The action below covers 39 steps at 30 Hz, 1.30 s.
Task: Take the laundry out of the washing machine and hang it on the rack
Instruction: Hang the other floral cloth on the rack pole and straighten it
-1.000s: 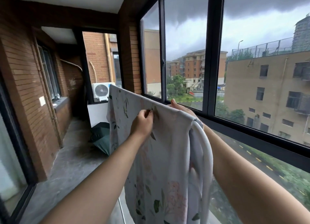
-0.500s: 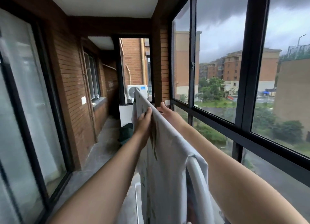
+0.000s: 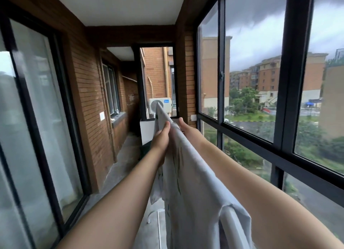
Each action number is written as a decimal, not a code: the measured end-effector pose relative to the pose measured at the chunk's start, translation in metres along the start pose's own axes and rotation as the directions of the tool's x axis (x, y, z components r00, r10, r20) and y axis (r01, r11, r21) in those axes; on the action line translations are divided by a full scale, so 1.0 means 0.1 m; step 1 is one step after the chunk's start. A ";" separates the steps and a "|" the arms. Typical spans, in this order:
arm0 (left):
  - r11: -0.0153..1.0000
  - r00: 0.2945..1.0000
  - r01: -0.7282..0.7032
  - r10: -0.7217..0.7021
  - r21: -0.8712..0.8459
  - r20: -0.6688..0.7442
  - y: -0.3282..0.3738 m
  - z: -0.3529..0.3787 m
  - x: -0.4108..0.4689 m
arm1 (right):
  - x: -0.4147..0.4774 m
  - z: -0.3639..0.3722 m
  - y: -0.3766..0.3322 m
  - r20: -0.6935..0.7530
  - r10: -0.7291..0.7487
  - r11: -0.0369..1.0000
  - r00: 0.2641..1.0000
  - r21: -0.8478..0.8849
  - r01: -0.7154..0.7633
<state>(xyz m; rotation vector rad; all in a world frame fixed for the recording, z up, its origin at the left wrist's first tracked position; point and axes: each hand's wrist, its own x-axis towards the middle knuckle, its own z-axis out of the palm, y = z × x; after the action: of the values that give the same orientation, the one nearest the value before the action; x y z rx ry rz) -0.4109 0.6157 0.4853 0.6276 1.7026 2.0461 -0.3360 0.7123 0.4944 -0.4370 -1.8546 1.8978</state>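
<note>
Sheet [image 3: 195, 174] lay over rack [image 3: 232, 224], hanging step; L hand [image 3: 162, 137] gripped the fold, R hand [image 3: 188, 129] just right of it, grip unclear; next: spread it flat.

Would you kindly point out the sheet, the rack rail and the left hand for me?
sheet [image 3: 195, 183]: head view, draped middle of the cloth.
rack rail [image 3: 232, 228]: head view, bare white tube.
left hand [image 3: 161, 137]: head view, back of the hand.

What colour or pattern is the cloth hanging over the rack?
The cloth is pale white with faint green leaf prints; the head view shows it.
</note>
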 end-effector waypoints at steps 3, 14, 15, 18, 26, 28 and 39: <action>0.998 0.999 -0.031 0.029 0.048 0.034 0.04 -0.01 -0.17 | -0.21 -0.05 -0.05 -0.037 -0.015 1.000 0.999 -0.012 0.015; 0.968 0.981 -0.029 -0.020 0.250 0.192 0.24 -0.18 -1.13 | -1.31 -0.03 -0.22 0.145 0.088 0.990 0.986 0.101 -0.103; 0.971 0.971 -0.023 -0.034 0.236 0.237 0.26 -0.20 -1.19 | -1.42 -0.02 -0.24 0.215 0.094 0.976 0.972 0.173 -0.133; 0.989 0.919 0.010 -0.067 0.145 0.388 0.29 -0.26 -1.38 | -1.75 -0.04 -0.24 0.253 0.072 0.976 0.965 0.184 -0.120; 0.988 0.728 0.148 -0.137 0.041 0.671 0.31 -0.34 -1.92 | -2.44 -0.04 -0.29 0.160 0.120 0.990 0.980 0.049 -0.130; 0.985 0.708 0.163 -0.158 0.058 0.689 0.33 -0.36 -2.04 | -2.58 -0.05 -0.29 0.153 0.139 0.990 0.978 0.001 -0.141; 0.988 0.694 0.145 -0.133 0.044 0.708 0.59 -0.34 -2.42 | -2.88 -0.20 -0.53 0.031 -0.023 0.974 0.999 -0.222 0.029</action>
<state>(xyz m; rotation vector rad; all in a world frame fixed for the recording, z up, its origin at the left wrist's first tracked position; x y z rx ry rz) -0.2342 0.4402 0.5175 1.0760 1.2085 1.4106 -0.0762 0.5788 0.5223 -0.4566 -2.0919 1.6933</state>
